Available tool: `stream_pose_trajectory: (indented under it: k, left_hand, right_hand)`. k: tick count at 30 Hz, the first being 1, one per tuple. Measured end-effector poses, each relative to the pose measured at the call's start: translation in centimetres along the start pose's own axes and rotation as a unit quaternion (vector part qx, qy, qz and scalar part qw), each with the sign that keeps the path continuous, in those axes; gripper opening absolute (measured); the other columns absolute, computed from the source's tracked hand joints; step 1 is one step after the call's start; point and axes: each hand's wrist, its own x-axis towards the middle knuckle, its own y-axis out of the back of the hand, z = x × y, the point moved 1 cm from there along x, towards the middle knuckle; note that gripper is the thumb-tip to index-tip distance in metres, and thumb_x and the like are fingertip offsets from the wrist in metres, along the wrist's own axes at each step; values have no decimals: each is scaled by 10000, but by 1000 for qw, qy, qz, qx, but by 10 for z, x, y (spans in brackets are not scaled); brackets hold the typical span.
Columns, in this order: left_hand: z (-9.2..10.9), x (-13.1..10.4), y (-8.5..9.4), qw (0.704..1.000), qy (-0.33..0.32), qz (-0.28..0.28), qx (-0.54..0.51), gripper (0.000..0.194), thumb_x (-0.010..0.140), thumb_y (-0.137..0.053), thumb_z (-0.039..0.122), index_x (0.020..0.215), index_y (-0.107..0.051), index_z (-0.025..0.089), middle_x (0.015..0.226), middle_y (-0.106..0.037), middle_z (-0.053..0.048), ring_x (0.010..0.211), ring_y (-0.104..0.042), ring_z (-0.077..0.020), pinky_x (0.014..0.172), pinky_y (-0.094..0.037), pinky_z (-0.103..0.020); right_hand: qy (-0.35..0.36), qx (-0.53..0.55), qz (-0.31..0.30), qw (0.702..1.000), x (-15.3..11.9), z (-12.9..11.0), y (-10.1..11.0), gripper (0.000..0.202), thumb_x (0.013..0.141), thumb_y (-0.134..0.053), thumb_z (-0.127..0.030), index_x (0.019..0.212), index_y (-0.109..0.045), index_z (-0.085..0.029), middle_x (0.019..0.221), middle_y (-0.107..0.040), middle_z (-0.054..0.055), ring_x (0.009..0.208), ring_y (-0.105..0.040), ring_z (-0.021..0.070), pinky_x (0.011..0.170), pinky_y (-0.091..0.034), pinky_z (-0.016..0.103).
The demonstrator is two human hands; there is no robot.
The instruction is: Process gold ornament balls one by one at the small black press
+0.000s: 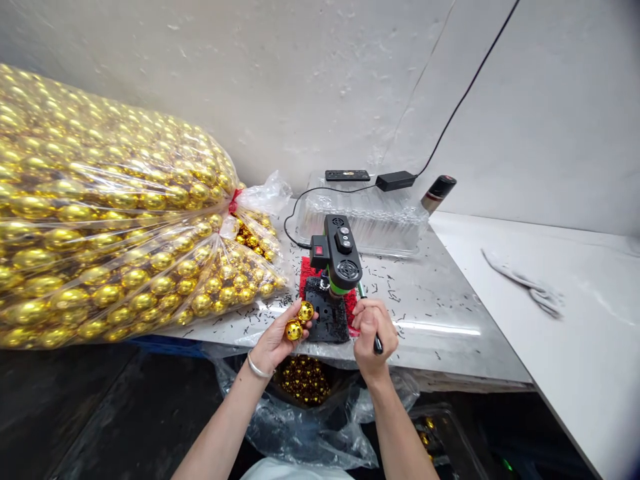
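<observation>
My left hand (pixel 274 339) is closed around two shiny gold balls (pixel 294 329), just left of a black base plate (pixel 327 327). A black box-shaped device (pixel 343 250) with round fan grilles and a red switch stands over that plate. On the device's right side, my right hand (pixel 375 333) is wrapped round a black handle (pixel 378 345). A thin green shaft (pixel 361 289) shows above the fist; whether it joins the device is hidden. Red matting (pixel 352 310) lies under the plate.
A large clear bag of gold balls (pixel 110 233) fills the left. Behind the device are a clear plastic tray (pixel 370 233), a power adapter (pixel 395 181) and a spray can (pixel 438 193). A glove (pixel 525 280) lies right. Below the table edge, gold balls (pixel 303 380) sit in a plastic-lined container.
</observation>
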Motion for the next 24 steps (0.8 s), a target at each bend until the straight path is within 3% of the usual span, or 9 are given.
stream_pose_trajectory:
  k: [5,10,15,18,21,24]
  left_hand:
    - [-2,5,3,999,-24,-11,-33,205,862,-607,188,1058,-636,137,874,-709,-92,585,-628,-97,480,-506,-156]
    - [-6,12,6,997,-74,11,14,169,755,-719,167,911,-663,133,919,-710,-93,795,-682,-143,564,-522,-143]
    - [-13,18,-1,978,-165,48,121,391,609,-826,203,958,-654,159,888,-703,-35,735,-646,-118,581,-524,-186]
    - [-18,26,-6,959,-203,39,196,453,597,-826,252,1008,-662,150,921,-715,-53,795,-651,-141,594,-504,-200]
    - [-21,35,-8,932,-224,36,284,423,648,-777,244,1044,-672,137,988,-728,-84,867,-667,-176,704,-523,-263]
    - [-21,40,-9,856,-282,70,427,385,711,-718,222,1087,-681,153,1054,-728,-93,946,-669,-208,871,-501,-340]
  right_hand:
    - [3,1,-4,1000,0,0,0,289,886,-377,-71,638,-454,-198,646,-499,-3,684,-527,133,599,-400,278]
    - [7,2,-3,1000,2,-2,1,291,881,-380,-57,637,-453,-197,643,-492,-6,692,-530,131,603,-404,277]
    - [-1,8,-8,1000,11,-7,2,293,889,-383,-56,636,-435,-195,646,-482,-11,684,-520,120,620,-401,273]
    - [-10,15,-12,1000,22,-12,3,299,897,-382,-61,633,-418,-196,645,-478,-13,670,-511,115,615,-393,270]
    - [-18,21,-13,1000,31,-17,4,302,902,-387,-66,630,-406,-197,630,-462,-18,650,-494,111,602,-382,266]
    - [-23,20,-15,999,35,-19,4,301,902,-390,-74,629,-403,-198,622,-454,-19,638,-487,111,595,-377,266]
